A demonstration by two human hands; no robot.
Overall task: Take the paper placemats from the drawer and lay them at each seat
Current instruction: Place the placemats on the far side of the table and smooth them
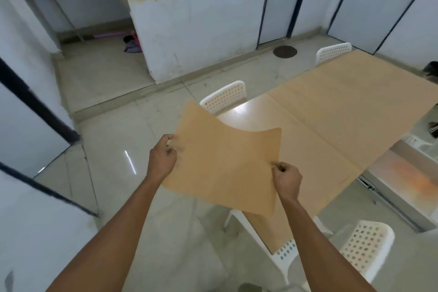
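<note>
Holding a tan paper placemat [225, 163] in the air with both hands, over the floor at the near corner of the wooden surface [331, 121].

Left hand [163, 156] pinched on the sheet's left edge, right hand [286, 179] clamped on its right edge, paper sagging and curled between them. White perforated chairs tucked along the surface: one [225, 96] just beyond the sheet, another [334, 52] farther off, a third [365, 246] near the right forearm.
</note>
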